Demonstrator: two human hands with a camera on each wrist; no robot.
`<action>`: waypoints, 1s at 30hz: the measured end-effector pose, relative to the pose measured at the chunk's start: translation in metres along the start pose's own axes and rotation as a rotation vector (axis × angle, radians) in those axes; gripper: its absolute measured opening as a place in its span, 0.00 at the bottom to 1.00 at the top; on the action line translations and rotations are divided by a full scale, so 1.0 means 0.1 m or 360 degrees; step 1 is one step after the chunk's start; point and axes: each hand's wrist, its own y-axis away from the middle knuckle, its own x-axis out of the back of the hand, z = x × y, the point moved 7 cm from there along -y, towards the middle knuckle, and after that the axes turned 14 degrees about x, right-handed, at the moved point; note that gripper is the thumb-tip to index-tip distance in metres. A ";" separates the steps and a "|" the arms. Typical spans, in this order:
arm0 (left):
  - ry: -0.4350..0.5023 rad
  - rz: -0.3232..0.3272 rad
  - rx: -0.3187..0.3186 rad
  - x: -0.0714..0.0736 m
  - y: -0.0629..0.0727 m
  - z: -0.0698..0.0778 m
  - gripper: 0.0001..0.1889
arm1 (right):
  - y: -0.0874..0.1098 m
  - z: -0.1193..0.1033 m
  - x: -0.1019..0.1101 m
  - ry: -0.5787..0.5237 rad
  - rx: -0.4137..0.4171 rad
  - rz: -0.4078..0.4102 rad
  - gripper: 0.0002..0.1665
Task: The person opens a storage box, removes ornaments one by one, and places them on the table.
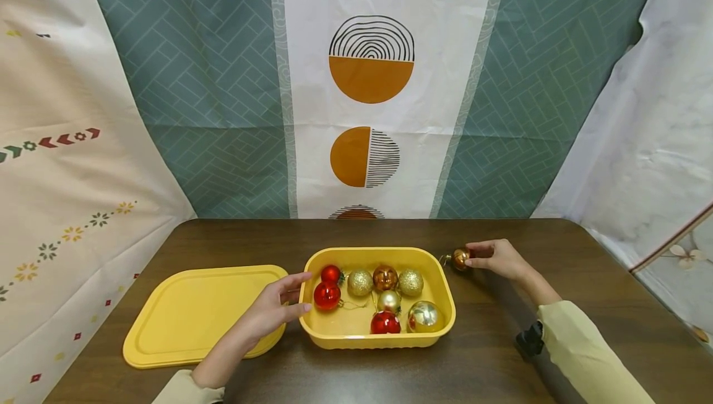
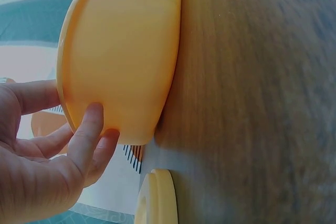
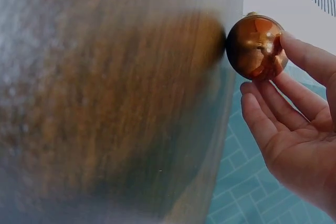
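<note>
A yellow plastic box (image 1: 379,342) holds several red, gold and copper Christmas balls. My left hand (image 1: 275,306) holds its left end, with the thumb and a finger at the rim and other fingertips against the outer wall (image 2: 126,51). To the right of the box, my right hand (image 1: 499,260) pinches a shiny copper Christmas ball (image 3: 256,47) between thumb and fingers. This ball sits right at the table surface, its cap and cord pointing towards the box. Inside the box, two red balls (image 1: 327,296) lie at the left, and a large shiny gold ball (image 1: 424,317) lies at the front right.
A yellow lid (image 1: 195,311) lies flat on the brown wooden table (image 1: 356,379), left of the box and partly behind my left forearm. Patterned curtains (image 1: 223,82) hang behind the table and along both sides.
</note>
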 end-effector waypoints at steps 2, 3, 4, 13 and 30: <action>-0.0002 -0.0005 -0.0006 0.00 0.00 0.00 0.29 | 0.01 -0.03 0.02 0.0022 -0.0007 0.0022 0.32; -0.0001 -0.0011 -0.0008 0.00 0.00 0.00 0.29 | 0.01 -0.05 0.04 0.0033 -0.0010 0.0040 0.31; 0.0003 -0.0017 -0.0009 -0.01 0.00 0.00 0.29 | 0.02 -0.07 0.05 0.0035 -0.0014 0.0061 0.32; 0.0018 -0.0036 -0.0026 0.00 -0.01 -0.01 0.30 | 0.02 -0.54 0.03 -0.0054 0.0181 0.0142 0.28; 0.0019 -0.0047 -0.0029 0.00 -0.02 -0.02 0.30 | 0.09 -1.42 -0.67 -0.0281 0.0578 -0.0301 0.26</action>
